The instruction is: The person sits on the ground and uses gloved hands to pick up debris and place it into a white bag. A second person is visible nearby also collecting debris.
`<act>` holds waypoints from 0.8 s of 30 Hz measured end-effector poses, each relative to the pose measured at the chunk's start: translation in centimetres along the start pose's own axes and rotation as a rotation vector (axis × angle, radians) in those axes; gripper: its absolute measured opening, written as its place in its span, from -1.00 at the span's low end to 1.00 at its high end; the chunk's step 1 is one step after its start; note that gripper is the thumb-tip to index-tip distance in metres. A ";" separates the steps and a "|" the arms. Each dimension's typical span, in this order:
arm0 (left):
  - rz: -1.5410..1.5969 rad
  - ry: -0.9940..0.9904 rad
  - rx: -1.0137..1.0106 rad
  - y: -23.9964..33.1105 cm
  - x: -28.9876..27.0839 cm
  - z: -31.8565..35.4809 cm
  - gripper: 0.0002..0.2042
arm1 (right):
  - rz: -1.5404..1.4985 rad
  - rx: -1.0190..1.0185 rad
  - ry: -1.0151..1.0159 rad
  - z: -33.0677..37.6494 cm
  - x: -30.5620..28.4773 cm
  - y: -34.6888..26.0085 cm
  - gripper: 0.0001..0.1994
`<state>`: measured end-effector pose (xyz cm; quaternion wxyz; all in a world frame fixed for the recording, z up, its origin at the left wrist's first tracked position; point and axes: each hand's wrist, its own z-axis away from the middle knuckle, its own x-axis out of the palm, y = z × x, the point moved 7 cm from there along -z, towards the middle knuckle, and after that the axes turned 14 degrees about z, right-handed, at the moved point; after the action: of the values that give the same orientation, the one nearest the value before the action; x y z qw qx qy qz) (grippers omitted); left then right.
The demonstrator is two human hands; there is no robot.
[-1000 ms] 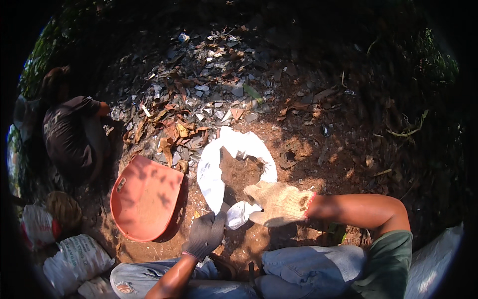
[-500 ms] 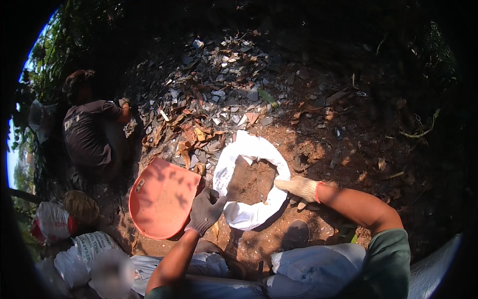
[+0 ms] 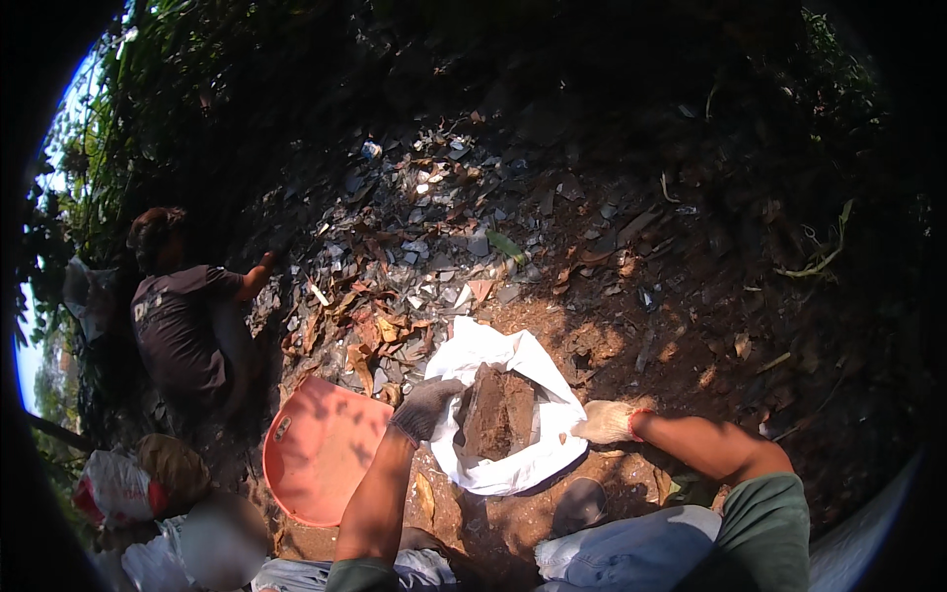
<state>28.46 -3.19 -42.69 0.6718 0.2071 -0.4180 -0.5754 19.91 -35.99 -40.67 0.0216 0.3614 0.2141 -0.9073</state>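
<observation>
A white sack (image 3: 533,464) stands on the ground in front of me with its mouth open and its rim folded outward. Inside lies a brown, soil-covered mass (image 3: 498,409); whether it is one piece or packed earth I cannot tell. My left hand (image 3: 426,407), in a dark grey glove, is closed on the sack's left rim, its fingertips partly hidden. On the opposite side my right hand (image 3: 604,422), in a cream glove with a red cuff edge, pinches the right rim. Left of the sack, partly behind my left forearm, rests an orange plastic scoop-shaped pan (image 3: 321,454).
Broken grey and white shards (image 3: 424,247) mixed with dry leaves cover the ground ahead. A person in a dark shirt (image 3: 182,331) crouches at the left, one arm stretched toward the shards. Filled bags (image 3: 118,488) stand at lower left. My shoe (image 3: 580,505) is just below the sack.
My left hand has moved up and right onto the sack's rim. The sack's mouth has changed shape, and its contents look tilted. The view has shifted, and the other person's arm reaches farther out.
</observation>
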 end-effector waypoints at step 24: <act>-1.115 0.365 0.641 6.6 10.3 11.5 -0.46 | -0.082 -0.152 -0.062 2.2 -4.9 -7.1 -0.39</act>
<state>23.10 -8.98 -27.81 0.2390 0.6757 -0.2785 -0.6394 20.75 -30.99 -33.31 0.0187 0.3212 0.2962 -0.8993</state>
